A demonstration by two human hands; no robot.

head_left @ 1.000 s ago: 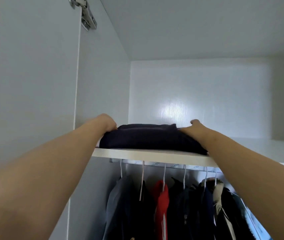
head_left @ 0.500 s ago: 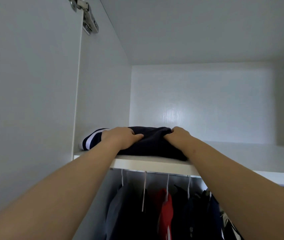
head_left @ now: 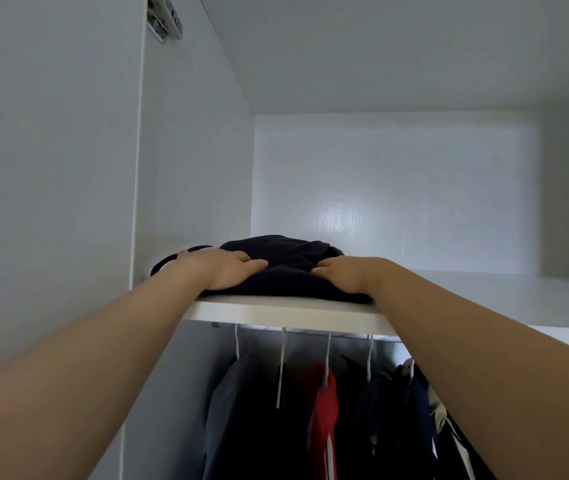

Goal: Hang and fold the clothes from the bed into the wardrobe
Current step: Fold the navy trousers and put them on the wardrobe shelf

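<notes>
A folded dark navy garment (head_left: 286, 261) lies on the white upper shelf (head_left: 276, 311) of the wardrobe, near its left wall. Its white-striped edge pokes out at the far left. My left hand (head_left: 224, 268) lies flat on the garment's left side with fingers stretched out. My right hand (head_left: 345, 273) rests on its right side, fingers extended and pressing the cloth down. Both forearms reach up from below.
Below the shelf, several garments hang on white hangers from a rail (head_left: 328, 336), among them a red one (head_left: 324, 410) and dark ones. The open door (head_left: 51, 168) with its hinge (head_left: 163, 19) stands on the left. Bare shelf surface (head_left: 501, 299) extends to the right.
Both hands moved from the garment's ends onto its top. The cloth has bunched up higher in the middle and sits closer to the left wall.
</notes>
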